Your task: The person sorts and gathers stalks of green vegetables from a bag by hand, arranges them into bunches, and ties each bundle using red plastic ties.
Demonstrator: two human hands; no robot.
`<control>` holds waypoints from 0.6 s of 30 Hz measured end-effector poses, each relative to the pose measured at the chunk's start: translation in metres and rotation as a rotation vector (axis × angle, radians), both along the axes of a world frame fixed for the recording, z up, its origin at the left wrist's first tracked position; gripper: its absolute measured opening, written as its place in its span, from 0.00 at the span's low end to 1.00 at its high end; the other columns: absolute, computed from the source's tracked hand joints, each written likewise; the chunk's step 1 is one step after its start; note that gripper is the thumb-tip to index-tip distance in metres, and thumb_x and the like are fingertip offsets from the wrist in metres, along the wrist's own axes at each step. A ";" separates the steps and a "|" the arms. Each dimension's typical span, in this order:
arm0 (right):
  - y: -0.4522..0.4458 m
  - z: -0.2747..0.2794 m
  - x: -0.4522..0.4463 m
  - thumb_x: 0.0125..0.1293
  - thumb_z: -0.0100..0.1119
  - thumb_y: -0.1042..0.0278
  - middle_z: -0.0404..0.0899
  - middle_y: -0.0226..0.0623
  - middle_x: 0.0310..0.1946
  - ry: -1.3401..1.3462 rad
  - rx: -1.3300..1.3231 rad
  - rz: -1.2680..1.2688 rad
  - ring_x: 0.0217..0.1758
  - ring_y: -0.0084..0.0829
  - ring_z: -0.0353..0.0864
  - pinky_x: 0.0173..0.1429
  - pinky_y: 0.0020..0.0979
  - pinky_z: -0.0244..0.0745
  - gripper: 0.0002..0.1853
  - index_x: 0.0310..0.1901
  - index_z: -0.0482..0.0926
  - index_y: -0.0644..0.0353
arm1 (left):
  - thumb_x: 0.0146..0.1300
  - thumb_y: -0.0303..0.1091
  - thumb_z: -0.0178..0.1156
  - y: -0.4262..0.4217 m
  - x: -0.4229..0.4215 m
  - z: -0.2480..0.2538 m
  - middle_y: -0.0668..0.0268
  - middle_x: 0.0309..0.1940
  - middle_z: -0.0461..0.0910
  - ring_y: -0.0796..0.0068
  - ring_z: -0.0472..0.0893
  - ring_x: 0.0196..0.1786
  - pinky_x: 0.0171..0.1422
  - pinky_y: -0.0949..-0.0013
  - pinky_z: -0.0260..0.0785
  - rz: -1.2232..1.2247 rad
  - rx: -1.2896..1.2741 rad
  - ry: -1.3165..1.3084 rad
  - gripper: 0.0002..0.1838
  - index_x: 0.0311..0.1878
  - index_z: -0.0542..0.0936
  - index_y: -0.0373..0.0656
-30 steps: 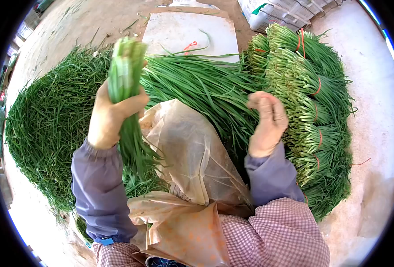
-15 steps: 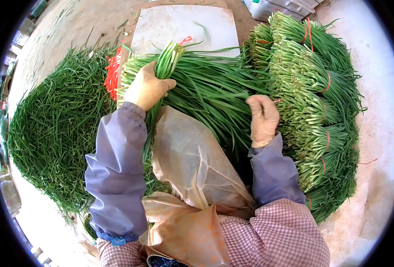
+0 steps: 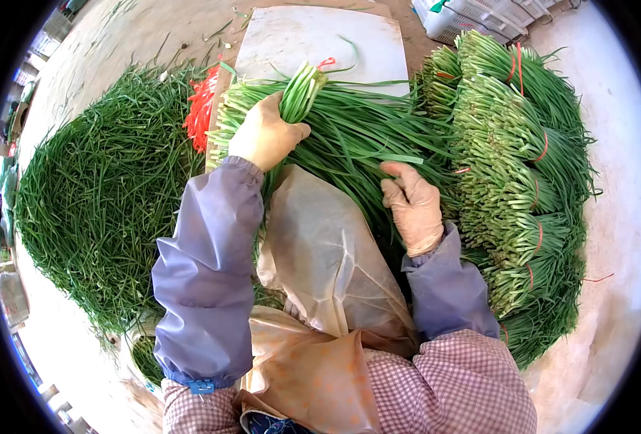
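Note:
My left hand is wrapped round a small bunch of green stalks, its pale cut ends pointing up and away. Under it, long green stalks lie across a board, pale ends to the left and leaves to the right. My right hand is over the leaf ends, thumb and forefinger a little apart, with nothing seen between them. Right of it stands a pile of bundles tied with red bands. A thin red strip lies between my right hand and the pile.
A large heap of loose green leaves is at the left. Red ties hang at the board's left edge. The white board extends behind the stalks. White crates stand at the back right. A plastic sheet covers my lap.
My left hand has lowered its bunch from upright onto the laid stalks. The hanging red ties have come into view. My right hand has moved slightly left and its fingers have parted.

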State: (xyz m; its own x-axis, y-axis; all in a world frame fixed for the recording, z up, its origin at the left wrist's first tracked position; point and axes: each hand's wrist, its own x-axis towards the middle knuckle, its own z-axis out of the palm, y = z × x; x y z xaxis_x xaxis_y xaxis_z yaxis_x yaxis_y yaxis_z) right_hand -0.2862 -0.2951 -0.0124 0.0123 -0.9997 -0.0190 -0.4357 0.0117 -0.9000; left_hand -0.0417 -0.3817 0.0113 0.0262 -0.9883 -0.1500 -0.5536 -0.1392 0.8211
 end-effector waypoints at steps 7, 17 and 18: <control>-0.011 -0.022 0.021 0.61 0.64 0.72 0.84 0.47 0.38 0.257 -0.273 -0.057 0.40 0.48 0.84 0.42 0.39 0.78 0.14 0.48 0.78 0.60 | 0.53 0.30 0.66 0.003 -0.001 -0.001 0.63 0.27 0.81 0.77 0.78 0.25 0.34 0.71 0.71 0.003 -0.048 0.003 0.29 0.59 0.73 0.30; -0.009 0.019 0.041 0.61 0.63 0.72 0.83 0.42 0.30 0.400 -0.275 0.093 0.33 0.43 0.84 0.37 0.34 0.78 0.06 0.40 0.78 0.58 | 0.50 0.32 0.65 0.001 -0.003 -0.004 0.50 0.39 0.83 0.57 0.83 0.44 0.52 0.64 0.72 0.026 -0.037 0.059 0.25 0.53 0.77 0.35; 0.000 0.036 0.047 0.62 0.63 0.70 0.83 0.41 0.31 0.310 -0.270 0.157 0.34 0.42 0.84 0.38 0.33 0.79 0.07 0.41 0.79 0.58 | 0.50 0.32 0.65 0.002 -0.003 -0.001 0.50 0.39 0.83 0.57 0.83 0.45 0.52 0.64 0.72 0.031 -0.036 0.053 0.25 0.53 0.77 0.35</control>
State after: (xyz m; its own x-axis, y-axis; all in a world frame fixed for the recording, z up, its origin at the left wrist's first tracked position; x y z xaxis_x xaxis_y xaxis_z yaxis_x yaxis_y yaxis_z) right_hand -0.2393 -0.2949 0.0240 0.1993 -0.9559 0.2156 -0.6632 -0.2936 -0.6884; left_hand -0.0445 -0.3796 0.0099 0.0501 -0.9919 -0.1163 -0.5051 -0.1256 0.8539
